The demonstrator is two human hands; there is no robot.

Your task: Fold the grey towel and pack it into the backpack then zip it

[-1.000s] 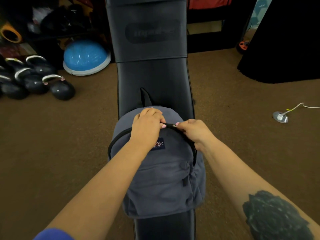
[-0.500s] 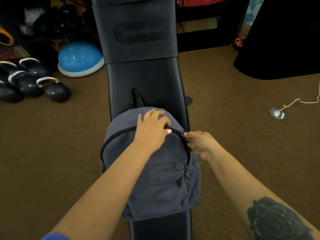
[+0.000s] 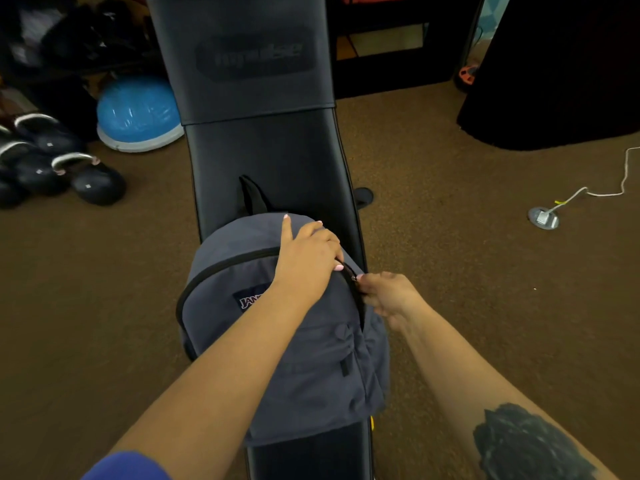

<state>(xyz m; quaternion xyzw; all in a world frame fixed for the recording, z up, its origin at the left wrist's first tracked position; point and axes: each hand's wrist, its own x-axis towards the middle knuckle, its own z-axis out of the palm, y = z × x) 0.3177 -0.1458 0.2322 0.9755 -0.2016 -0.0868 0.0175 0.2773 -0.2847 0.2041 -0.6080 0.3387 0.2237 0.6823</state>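
**Backpack on table, zip partway round the right side**

Left arm: enters from the lower left with a blue sleeve [image 3: 128, 467] at the frame edge, forearm running diagonally up and right across the front of the backpack [image 3: 287, 344]. Left hand [image 3: 308, 258] lies palm-down on the top of the pack, fingers spread a little and laid flat, index finger stretched toward the far end. It presses on the fabric just beside the zip track; it grips nothing.

Backpack: grey, lying on its back on the black padded table [image 3: 277, 157], near the table's near end. Long axis runs along the table's length. Top of the pack points to the far end, where the black carry loop [image 3: 252, 195] sticks out; bottom overhangs toward the near end. The pack covers the table's full width, spilling slightly past the right edge. Front pocket and a partly covered logo patch [image 3: 247, 299] face up. Towel not visible.

Zip: black track [image 3: 221, 268] arches over the top. It looks shut on the left part; on the right side it gapes below the slider.

Right arm: comes in from the lower right, a dark tattoo [image 3: 526, 445] on the forearm. Right hand [image 3: 388, 296] sits at the pack's right shoulder, over the table's right edge, fingers curled in tight, thumb and forefinger pinched on the zip pull [image 3: 354, 278].
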